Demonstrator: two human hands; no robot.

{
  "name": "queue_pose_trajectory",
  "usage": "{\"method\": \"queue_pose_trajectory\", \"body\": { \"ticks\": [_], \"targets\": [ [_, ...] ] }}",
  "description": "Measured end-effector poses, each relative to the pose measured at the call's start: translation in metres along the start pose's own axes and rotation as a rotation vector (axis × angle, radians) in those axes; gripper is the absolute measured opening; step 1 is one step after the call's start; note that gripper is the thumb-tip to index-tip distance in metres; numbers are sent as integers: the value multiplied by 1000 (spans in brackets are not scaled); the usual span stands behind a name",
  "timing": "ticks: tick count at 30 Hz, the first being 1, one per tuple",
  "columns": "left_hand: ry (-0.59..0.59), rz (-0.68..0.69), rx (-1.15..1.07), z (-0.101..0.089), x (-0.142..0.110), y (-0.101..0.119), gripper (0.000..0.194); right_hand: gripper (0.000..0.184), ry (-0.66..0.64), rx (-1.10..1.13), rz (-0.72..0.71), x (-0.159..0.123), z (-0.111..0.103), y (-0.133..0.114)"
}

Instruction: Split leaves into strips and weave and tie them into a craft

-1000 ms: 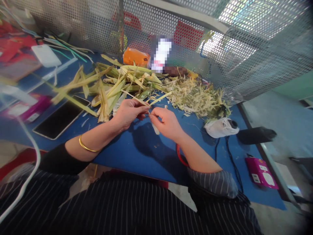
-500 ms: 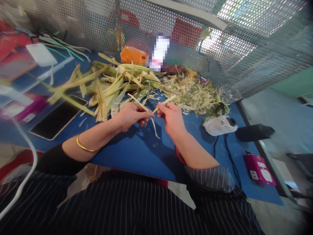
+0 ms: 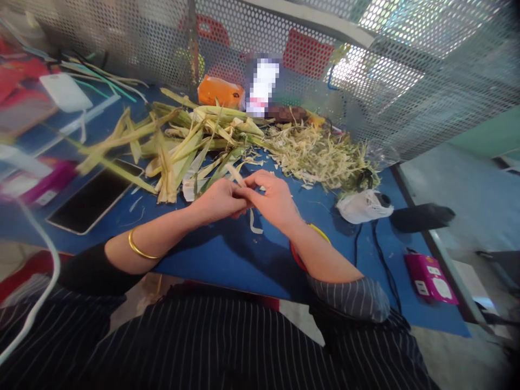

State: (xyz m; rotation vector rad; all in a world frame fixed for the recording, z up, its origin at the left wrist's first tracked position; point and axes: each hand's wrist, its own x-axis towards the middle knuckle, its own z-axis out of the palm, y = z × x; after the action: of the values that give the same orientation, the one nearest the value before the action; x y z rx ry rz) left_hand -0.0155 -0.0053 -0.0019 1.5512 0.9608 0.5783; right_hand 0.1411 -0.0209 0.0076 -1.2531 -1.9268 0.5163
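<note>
Just above the blue table, my left hand [image 3: 223, 200] pinches a pale strip of dry husk [image 3: 234, 175]. Its upper end sticks out above my fingers, and a curled tail hangs below them. My right hand [image 3: 274, 199] is against the left, thumb and fingers pressed together at the strip; its fingertips are partly hidden. Behind my left hand lies a heap of long yellow-green husk leaves [image 3: 195, 138]. To the right of it is a pile of finely shredded husk [image 3: 320, 154].
A black phone [image 3: 95, 197] lies at left, near a white device [image 3: 66, 92]. An orange packet [image 3: 221, 92] stands by a perforated metal screen [image 3: 252, 32]. At right are a white-wrapped spool [image 3: 361, 207], a black cylinder [image 3: 422, 218] and a magenta socket box [image 3: 430, 278].
My right hand has moved left and turned over the left hand, so the two now touch. The short strip end it held is now hidden. A yellow edge shows beside my right wrist.
</note>
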Motion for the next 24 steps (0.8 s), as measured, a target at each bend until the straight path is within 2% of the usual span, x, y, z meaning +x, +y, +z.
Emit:
{"method": "queue_pose_trajectory", "body": {
  "ticks": [3,5,12,14,16,18,20,22,24],
  "targets": [
    [-9,9,-7,1,-1,0,14,22,107,148,109,-2,6,-1],
    [-19,-4,-30,1,-1,-2,12,24,163,182,121,-3,8,-2],
    [-127,-42,-82,3,2,-10,15,26,227,125,20,-5,14,0],
    [-124,-47,-111,4,2,-11,16,24,223,77,-23,-5,13,2],
    [-61,-47,-174,4,3,-10,17,16,247,-20,-86,-4,9,3],
    [52,-51,-280,2,3,-7,21,9,314,-135,-132,-3,3,3],
    [152,-46,-412,0,3,-3,24,14,355,-212,-122,-2,-5,3],
    [210,-25,-525,-3,3,1,27,17,296,-206,-49,0,-12,4],
    [237,8,-585,-4,2,2,30,19,166,-115,36,2,-16,7]
  ]
}}
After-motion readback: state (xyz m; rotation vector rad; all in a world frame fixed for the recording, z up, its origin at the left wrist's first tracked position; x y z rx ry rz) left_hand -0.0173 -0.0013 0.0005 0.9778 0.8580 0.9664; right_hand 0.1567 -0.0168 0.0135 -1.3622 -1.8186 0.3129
